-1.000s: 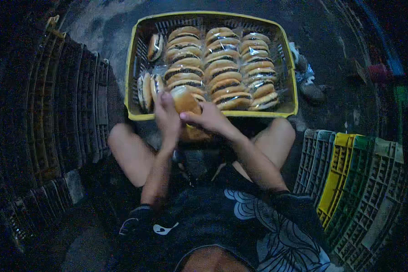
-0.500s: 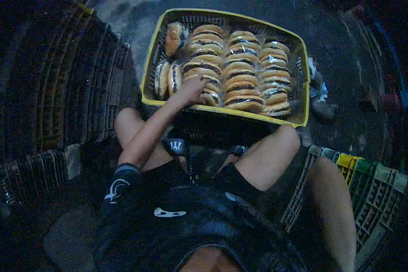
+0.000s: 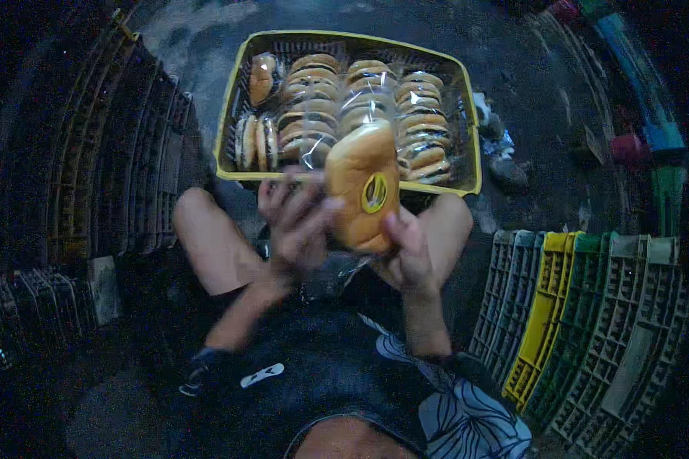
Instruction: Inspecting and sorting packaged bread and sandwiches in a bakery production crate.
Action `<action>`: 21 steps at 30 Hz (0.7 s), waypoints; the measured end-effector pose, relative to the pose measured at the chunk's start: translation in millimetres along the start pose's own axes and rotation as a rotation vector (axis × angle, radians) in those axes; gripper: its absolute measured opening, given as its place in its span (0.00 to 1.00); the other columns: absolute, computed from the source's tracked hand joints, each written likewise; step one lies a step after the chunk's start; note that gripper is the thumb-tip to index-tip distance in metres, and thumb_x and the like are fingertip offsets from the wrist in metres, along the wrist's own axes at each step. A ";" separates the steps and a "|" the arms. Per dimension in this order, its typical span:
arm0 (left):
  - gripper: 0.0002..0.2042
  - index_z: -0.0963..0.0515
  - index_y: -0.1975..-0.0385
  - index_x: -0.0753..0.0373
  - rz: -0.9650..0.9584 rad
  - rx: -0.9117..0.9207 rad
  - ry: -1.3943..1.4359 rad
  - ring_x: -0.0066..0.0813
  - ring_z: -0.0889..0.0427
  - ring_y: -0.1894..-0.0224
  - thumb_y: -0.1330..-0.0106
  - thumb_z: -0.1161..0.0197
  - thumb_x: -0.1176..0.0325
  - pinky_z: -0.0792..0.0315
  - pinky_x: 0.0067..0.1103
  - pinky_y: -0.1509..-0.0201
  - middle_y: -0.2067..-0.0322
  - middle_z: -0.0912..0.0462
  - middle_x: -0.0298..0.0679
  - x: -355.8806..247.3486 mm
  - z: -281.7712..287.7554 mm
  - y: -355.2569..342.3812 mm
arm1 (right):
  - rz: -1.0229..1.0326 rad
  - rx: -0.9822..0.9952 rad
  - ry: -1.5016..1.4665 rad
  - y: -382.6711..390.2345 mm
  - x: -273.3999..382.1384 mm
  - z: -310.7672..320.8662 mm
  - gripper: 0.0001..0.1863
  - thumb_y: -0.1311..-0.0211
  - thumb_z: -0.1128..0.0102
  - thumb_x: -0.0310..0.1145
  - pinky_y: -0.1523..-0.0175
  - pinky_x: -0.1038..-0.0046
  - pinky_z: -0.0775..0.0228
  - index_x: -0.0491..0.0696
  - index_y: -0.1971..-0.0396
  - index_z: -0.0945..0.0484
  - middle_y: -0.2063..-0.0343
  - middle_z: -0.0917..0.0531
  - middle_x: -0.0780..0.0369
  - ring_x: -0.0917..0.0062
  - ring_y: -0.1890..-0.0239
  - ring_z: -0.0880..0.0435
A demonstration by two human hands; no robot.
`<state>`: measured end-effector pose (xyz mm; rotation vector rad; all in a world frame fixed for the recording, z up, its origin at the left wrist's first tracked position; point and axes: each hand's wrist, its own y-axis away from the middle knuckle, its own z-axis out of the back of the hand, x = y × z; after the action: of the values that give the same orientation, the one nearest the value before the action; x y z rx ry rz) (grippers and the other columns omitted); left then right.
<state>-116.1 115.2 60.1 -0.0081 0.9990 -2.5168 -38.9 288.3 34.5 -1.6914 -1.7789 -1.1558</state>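
Golden-brown bun [image 3: 362, 183], yellow round sticker [image 3: 373, 193]; yellow-rimmed crate [image 3: 471, 153].
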 end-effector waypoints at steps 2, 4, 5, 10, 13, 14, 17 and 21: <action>0.21 0.34 0.56 0.60 0.337 -0.020 0.425 0.33 0.36 0.50 0.52 0.40 0.68 0.45 0.28 0.45 0.52 0.33 0.38 -16.5 -0.3 18.9 | 0.035 0.021 0.071 10.3 -11.1 -6.3 0.29 0.51 0.44 0.41 0.48 0.74 0.43 0.40 0.52 0.39 0.56 0.31 0.59 0.75 0.54 0.32; 0.27 0.39 0.53 0.62 0.669 -0.043 0.853 0.32 0.37 0.50 0.55 0.37 0.68 0.45 0.27 0.45 0.52 0.35 0.40 -27.6 -6.4 34.8 | 0.327 -0.011 0.429 23.2 -7.4 -19.0 0.27 0.49 0.45 0.40 0.49 0.74 0.41 0.39 0.53 0.39 0.58 0.29 0.59 0.74 0.55 0.32; 0.31 0.41 0.51 0.63 0.834 -0.054 1.065 0.31 0.37 0.50 0.56 0.35 0.67 0.45 0.26 0.44 0.52 0.36 0.40 -32.3 -9.0 38.6 | 0.332 0.062 0.610 27.2 -13.2 -5.9 0.22 0.46 0.49 0.38 0.52 0.75 0.40 0.40 0.55 0.37 0.60 0.28 0.60 0.75 0.58 0.30; 0.37 0.45 0.48 0.66 0.782 0.122 1.319 0.28 0.37 0.50 0.60 0.32 0.70 0.42 0.23 0.46 0.52 0.36 0.42 -50.7 -5.4 34.4 | 0.465 -0.136 0.776 37.1 2.3 2.1 0.16 0.44 0.53 0.39 0.60 0.76 0.37 0.39 0.67 0.30 0.66 0.27 0.61 0.76 0.66 0.30; 0.38 0.50 0.46 0.66 1.209 0.039 1.897 0.32 0.37 0.48 0.57 0.34 0.68 0.43 0.24 0.45 0.49 0.39 0.44 -35.7 -18.9 46.7 | 0.190 -0.443 0.569 37.3 20.8 1.7 0.17 0.40 0.61 0.41 0.60 0.77 0.40 0.43 0.76 0.30 0.71 0.27 0.62 0.77 0.67 0.31; 0.38 0.50 0.46 0.66 1.207 0.052 1.908 0.32 0.37 0.48 0.57 0.34 0.68 0.43 0.24 0.45 0.49 0.39 0.44 -28.5 -24.6 49.2 | 0.191 -0.457 0.572 36.9 18.7 7.0 0.17 0.40 0.61 0.41 0.60 0.77 0.40 0.43 0.76 0.30 0.71 0.27 0.62 0.77 0.67 0.31; 0.38 0.53 0.45 0.67 0.815 0.134 1.982 0.32 0.39 0.47 0.54 0.37 0.65 0.43 0.26 0.45 0.46 0.45 0.46 -18.9 -20.2 33.7 | 0.060 0.304 0.173 39.6 4.2 16.0 0.16 0.42 0.58 0.41 0.58 0.77 0.38 0.42 0.75 0.30 0.72 0.27 0.64 0.79 0.67 0.30; 0.36 0.49 0.46 0.69 1.026 0.230 1.780 0.31 0.36 0.49 0.54 0.36 0.68 0.43 0.25 0.46 0.52 0.35 0.44 -28.9 -22.4 38.7 | -0.400 -0.029 -0.019 26.8 -19.3 0.8 0.15 0.42 0.57 0.41 0.58 0.78 0.38 0.43 0.72 0.30 0.72 0.27 0.64 0.79 0.66 0.29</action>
<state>-78.4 116.1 22.5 2.3216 0.7094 -1.1252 -9.7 274.9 26.3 -1.3993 -2.1881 -1.3324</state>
